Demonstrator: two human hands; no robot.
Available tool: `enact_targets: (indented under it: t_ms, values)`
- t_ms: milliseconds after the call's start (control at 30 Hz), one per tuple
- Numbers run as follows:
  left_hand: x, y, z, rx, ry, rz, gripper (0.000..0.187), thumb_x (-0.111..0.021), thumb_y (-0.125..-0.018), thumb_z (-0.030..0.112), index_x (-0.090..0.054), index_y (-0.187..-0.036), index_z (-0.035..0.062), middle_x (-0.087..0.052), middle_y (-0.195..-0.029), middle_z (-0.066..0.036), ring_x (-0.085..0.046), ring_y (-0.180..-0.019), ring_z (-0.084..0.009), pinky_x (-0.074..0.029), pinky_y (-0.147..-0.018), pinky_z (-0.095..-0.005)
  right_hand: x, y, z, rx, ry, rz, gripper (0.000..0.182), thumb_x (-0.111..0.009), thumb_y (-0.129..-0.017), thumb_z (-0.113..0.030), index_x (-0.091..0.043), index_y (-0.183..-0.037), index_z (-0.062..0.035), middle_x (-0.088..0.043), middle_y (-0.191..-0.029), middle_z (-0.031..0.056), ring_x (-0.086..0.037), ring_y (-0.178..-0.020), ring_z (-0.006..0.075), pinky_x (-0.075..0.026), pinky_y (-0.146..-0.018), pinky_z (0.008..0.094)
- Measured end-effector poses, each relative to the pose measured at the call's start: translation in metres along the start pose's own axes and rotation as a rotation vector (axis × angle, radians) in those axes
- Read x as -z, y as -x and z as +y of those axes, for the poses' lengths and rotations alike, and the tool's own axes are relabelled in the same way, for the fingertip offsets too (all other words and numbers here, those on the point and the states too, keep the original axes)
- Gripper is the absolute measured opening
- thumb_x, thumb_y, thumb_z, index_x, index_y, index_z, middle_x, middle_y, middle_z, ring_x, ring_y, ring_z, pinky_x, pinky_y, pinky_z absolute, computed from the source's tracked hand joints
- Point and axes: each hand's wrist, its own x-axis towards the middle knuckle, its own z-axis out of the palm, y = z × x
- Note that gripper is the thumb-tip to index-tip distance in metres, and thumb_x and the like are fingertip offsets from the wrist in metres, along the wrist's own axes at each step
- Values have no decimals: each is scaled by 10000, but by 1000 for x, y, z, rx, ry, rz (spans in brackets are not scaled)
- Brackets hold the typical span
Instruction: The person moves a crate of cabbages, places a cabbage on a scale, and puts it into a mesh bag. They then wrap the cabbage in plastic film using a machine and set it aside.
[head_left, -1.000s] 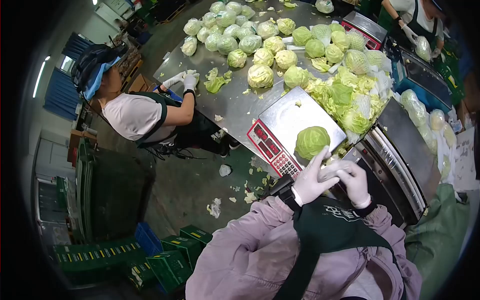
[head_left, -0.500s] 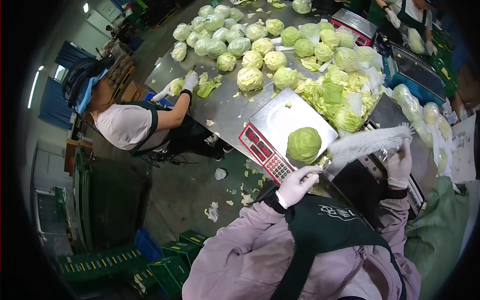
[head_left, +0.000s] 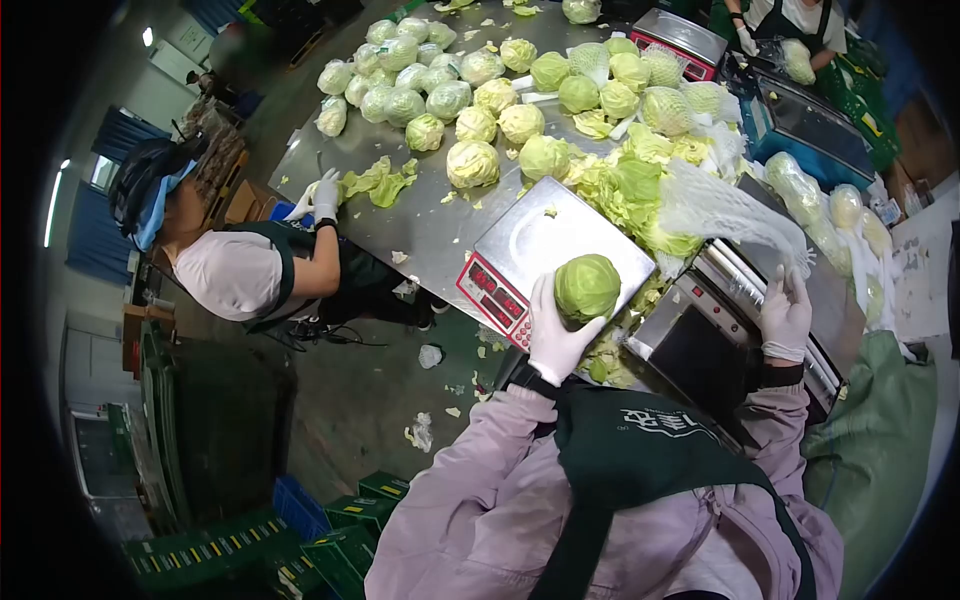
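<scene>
My left hand (head_left: 560, 328), in a white glove, has its fingers round the near side of a green cabbage (head_left: 587, 288) at the front corner of a white scale (head_left: 560, 238) with a red display panel. At the right, my right hand (head_left: 785, 315), also gloved, pinches the end of a white foam net (head_left: 735, 205). The net stretches away to the left over a pile of loose cabbage leaves (head_left: 635, 190). Between my hands lies a wrapping machine (head_left: 690, 335) with a black plate.
Bagged cabbages (head_left: 400, 75) and bare ones (head_left: 472, 163) stand on the metal table (head_left: 400, 230). A co-worker (head_left: 250, 265) stands at the left edge, another person (head_left: 800, 30) at the top right. Green crates (head_left: 345, 550) are on the floor, a green sack (head_left: 870, 440) at right.
My left hand has moved up from the scale's front edge and taken hold of the cabbage. The foam net has swung up and away, uncovering the machine. The co-worker's hands have shifted.
</scene>
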Motion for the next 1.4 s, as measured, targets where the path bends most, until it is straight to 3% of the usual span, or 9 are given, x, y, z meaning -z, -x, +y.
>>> enact_targets:
  t_ms: [67,167,367,567,767,833,900,1233,1400]
  values:
    - [-14,-12,3,-23,-100,14,1110,-829,-591,290,-155,-1410,-33,-221,-1401,-287,-220,-1328,-414,-241,-1094,-431,-22,10,12,76,96,-66,289,-473,-933,-35,-468,-1209,49,-524,-1241,200,-523,-1155,265,-458,-983,332]
    - [-31,-24,-2,48,-168,-13,1115,-833,-574,276,-163,-1413,-23,-224,-1403,-280,-251,-1319,-403,-263,-1086,-413,-63,37,43,182,321,-188,386,-436,-948,-45,-358,-1320,21,-439,-1325,202,-473,-1209,284,-387,-1056,364]
    - [-30,-33,-17,69,36,-23,922,-821,-605,266,-318,-1326,-14,-406,-1291,-222,-411,-1220,-337,-364,-1007,-395,-41,71,84,278,1362,-446,250,-569,-864,-62,-600,-1105,-7,-627,-1066,102,-585,-1015,195,-440,-887,296]
    - [-20,-46,-32,134,369,12,755,-820,-651,150,-399,-1252,-27,-538,-1141,-158,-526,-1056,-232,-428,-922,-348,24,97,80,-614,1371,-1106,270,-584,-865,-206,-634,-1107,-99,-655,-1035,137,-628,-957,243,-471,-868,331]
    - [-22,-59,-45,151,483,-43,728,-779,-695,99,-363,-1282,-11,-450,-1229,-142,-463,-1130,-234,-370,-986,-349,23,100,51,-277,1579,-897,314,-554,-900,-254,-614,-1144,-65,-657,-1049,135,-644,-921,257,-487,-846,326]
    - [-26,-64,-48,121,380,-37,765,-778,-687,92,-333,-1300,-12,-428,-1247,-143,-444,-1147,-239,-342,-1009,-354,7,98,31,-564,1493,-719,296,-537,-909,-238,-621,-1135,-66,-657,-1050,128,-641,-915,253,-485,-841,318]
    - [-31,-64,-42,120,377,-78,807,-783,-668,88,-316,-1320,-10,-396,-1279,-150,-413,-1179,-247,-318,-1031,-360,5,93,4,-208,1496,-875,271,-531,-913,-221,-635,-1107,-63,-651,-1075,111,-624,-962,203,-466,-863,292]
    - [-46,-35,-14,-22,-109,34,1011,-789,-601,124,-200,-1411,-17,-249,-1416,-206,-268,-1310,-344,-199,-1106,-439,95,-42,-246,464,1762,81,269,-515,-873,-204,-657,-1045,-53,-665,-1040,117,-618,-981,218,-458,-866,294]
    - [-59,-19,-3,-124,-266,161,981,-772,-593,97,-223,-1400,-11,-304,-1374,-214,-286,-1293,-364,-204,-1092,-467,175,-141,-320,215,2164,239,253,-527,-833,-216,-702,-992,-126,-667,-1000,137,-609,-977,270,-449,-889,315]
